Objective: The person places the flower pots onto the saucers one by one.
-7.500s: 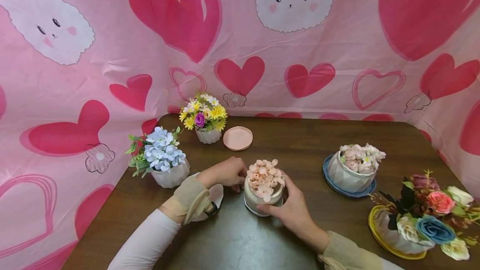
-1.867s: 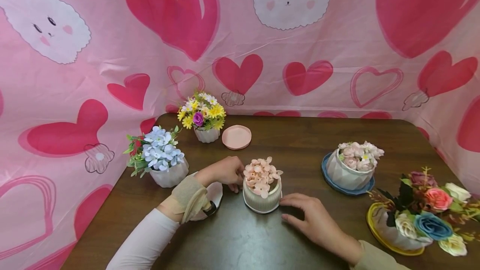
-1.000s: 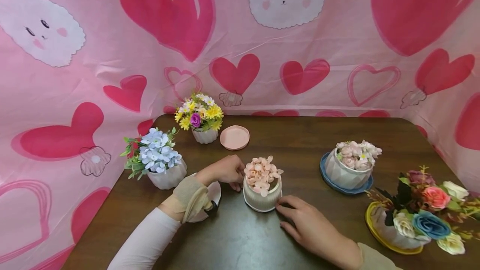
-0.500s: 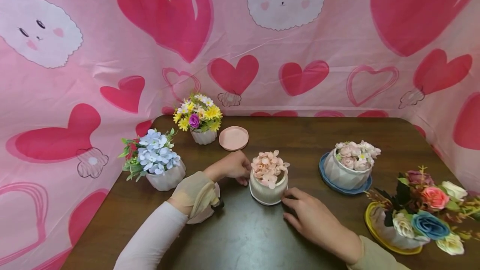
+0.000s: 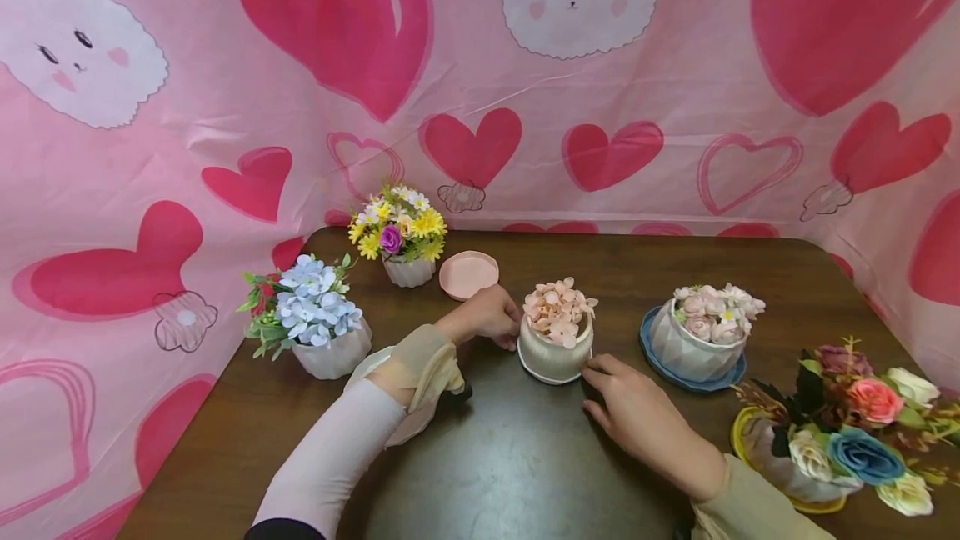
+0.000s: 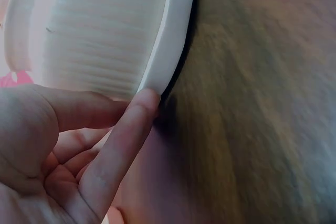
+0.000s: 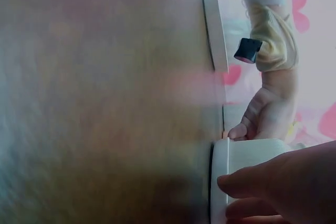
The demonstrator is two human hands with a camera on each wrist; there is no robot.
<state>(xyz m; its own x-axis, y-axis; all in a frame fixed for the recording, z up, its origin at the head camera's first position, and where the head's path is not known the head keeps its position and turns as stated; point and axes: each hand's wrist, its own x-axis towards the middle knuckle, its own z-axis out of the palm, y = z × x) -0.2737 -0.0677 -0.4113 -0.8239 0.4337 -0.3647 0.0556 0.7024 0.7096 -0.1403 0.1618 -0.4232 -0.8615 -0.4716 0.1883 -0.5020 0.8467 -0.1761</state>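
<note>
Cream and ribbed, the pot [image 5: 555, 352] of peach flowers [image 5: 560, 312] stands upright on its white saucer [image 5: 553, 379], on the dark wooden table [image 5: 487, 473] between the person's two hands. On the left hand [image 5: 487, 317], thumb and one finger come together in a pinch at the saucer's rim, low by the pot's wall; the other fingers are folded in behind them. The right hand [image 5: 637, 411] is looser: its fingers bend gently, tips touching the saucer's opposite side, and its thumb stands away from them. Whether any fingertip reaches beneath the saucer cannot be told. The left forearm [image 5: 333, 457] slants in over a pale plate [image 5: 414, 425], bringing its hand near a pink plate [image 5: 468, 273]. The right forearm [image 5: 750, 507] comes from the near right side, back of the hand upward, close to a blue saucer [image 5: 693, 384] bearing pale pink potted flowers [image 5: 717, 313]
</note>
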